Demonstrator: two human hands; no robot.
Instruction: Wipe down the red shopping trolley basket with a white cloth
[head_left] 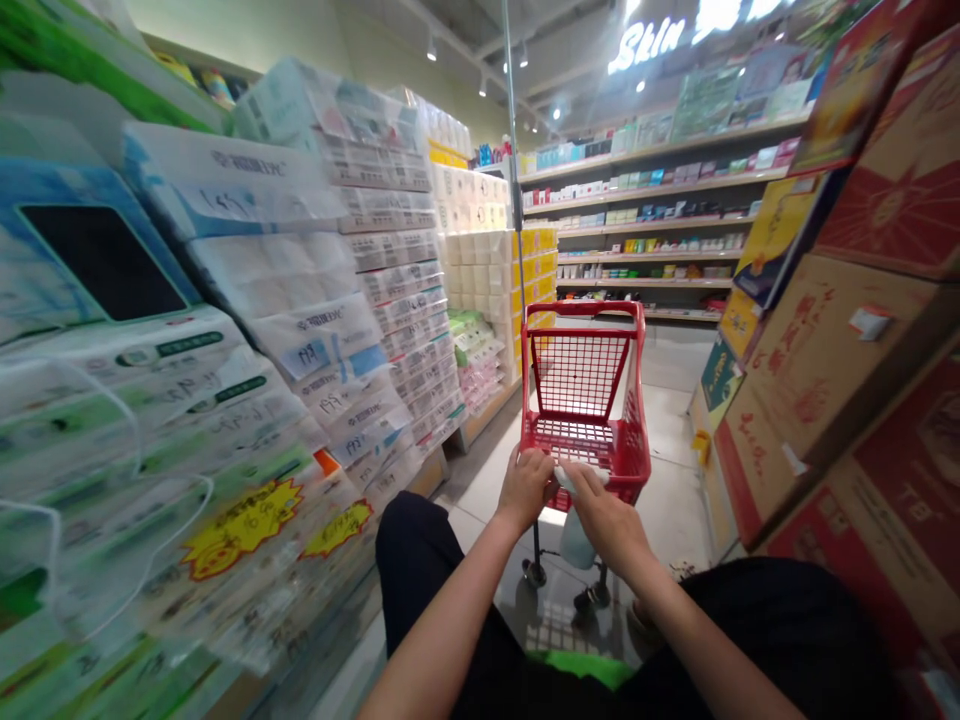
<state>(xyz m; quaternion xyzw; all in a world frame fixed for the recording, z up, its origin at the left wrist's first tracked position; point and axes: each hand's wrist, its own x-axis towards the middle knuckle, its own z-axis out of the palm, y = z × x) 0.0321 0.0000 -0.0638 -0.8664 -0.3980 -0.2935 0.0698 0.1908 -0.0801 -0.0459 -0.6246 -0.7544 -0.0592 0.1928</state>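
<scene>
A red plastic shopping cart point(581, 370) stands right in front of me, its mesh basket facing up and its near rim by my hands. My left hand point(529, 487) has its fingers curled over the cart's near edge; what lies under the fingertips is hidden. Close beside it, my right hand point(606, 515) is closed around the white top of what looks like a spray bottle. The pale, translucent body of that bottle point(577, 542) hangs below the palm. The two hands nearly touch at the fingertips.
Tall stacks of wrapped tissue packs point(322, 330) line the left side, with yellow price tags point(244, 525) on the nearer ones. Printed cartons point(847, 350) are piled close on the right. A tiled aisle point(664, 440) runs between them towards product shelves point(637, 225). My knees flank the cart's wheels point(591, 598).
</scene>
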